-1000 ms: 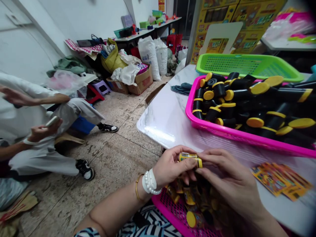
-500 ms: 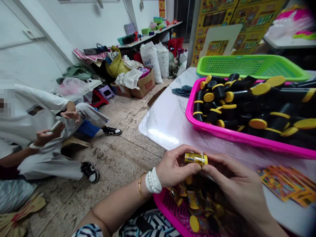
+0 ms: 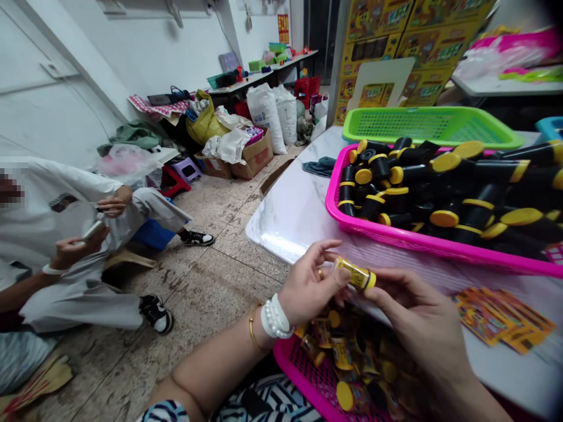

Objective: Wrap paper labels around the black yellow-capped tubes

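Observation:
A small canister (image 3: pixel 358 278) with a yellow printed label and a yellow cap is tilted between my two hands. My right hand (image 3: pixel 424 319) pinches its capped end between thumb and fingers. At the other end, the thumb of my left hand (image 3: pixel 310 287) presses on the label; its index finger is raised off the canister, and the other fingers are partly hidden behind it. Below my hands a pink basket (image 3: pixel 295 375) on my lap holds several similar labelled canisters (image 3: pixel 343 353). My right forearm and hand cover part of that basket.
On the white table (image 3: pixel 285 220), a larger pink basket (image 3: pixel 396 241) is heaped with black canisters (image 3: pixel 409 174) with yellow caps. Behind it lies a green basket (image 3: pixel 431 126). Printed orange cards (image 3: pixel 501 319) lie at right, a dark cloth (image 3: pixel 319 166) at left. A seated person (image 3: pixel 83 234) holds a phone.
The canister has tilted, its capped end now lower. My left index finger has lifted off it and my left thumb has moved onto the label. The view has shifted slightly.

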The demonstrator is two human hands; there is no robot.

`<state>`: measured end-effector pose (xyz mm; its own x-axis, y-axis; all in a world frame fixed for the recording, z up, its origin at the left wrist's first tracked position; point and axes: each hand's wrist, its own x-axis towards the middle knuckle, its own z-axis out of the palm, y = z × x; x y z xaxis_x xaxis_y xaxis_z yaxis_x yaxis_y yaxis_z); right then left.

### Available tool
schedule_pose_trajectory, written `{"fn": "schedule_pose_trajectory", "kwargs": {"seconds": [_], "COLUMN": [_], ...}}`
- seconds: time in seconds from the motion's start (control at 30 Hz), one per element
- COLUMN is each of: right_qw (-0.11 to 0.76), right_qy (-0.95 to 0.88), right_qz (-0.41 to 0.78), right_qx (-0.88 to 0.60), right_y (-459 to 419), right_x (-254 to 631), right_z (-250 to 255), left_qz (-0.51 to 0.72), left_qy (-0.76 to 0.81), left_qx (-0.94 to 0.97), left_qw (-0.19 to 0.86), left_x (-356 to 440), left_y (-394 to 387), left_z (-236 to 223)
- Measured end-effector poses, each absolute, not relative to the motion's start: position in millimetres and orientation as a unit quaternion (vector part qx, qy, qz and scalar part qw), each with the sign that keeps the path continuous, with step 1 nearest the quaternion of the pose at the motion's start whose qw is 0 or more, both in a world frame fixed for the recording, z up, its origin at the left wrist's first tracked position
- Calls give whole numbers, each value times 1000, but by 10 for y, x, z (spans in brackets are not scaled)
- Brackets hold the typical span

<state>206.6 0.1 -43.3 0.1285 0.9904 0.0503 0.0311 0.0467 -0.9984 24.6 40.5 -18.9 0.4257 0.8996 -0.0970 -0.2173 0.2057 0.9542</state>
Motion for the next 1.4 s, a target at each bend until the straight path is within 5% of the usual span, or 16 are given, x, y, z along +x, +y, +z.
{"fn": "schedule_pose_trajectory", "kwargs": {"seconds": [0.17, 0.37, 1.4], "right_qw": [478, 563, 517], "right_qy": [-580, -624, -725], "right_qz": [464, 342, 236], "right_qx": [-469, -420, -389], "right_y": [-13, -50, -58], "right_x": [2128, 2135, 2121], "right_z": [-464, -449, -415], "left_qz": [338, 317, 306], "left_qy": [361, 280, 306], "left_qx": [359, 293, 280], "left_qw": [792, 858, 857], "left_x": [163, 215, 237], "left_y": [401, 366, 159], "left_z": [-311, -354, -441]}}
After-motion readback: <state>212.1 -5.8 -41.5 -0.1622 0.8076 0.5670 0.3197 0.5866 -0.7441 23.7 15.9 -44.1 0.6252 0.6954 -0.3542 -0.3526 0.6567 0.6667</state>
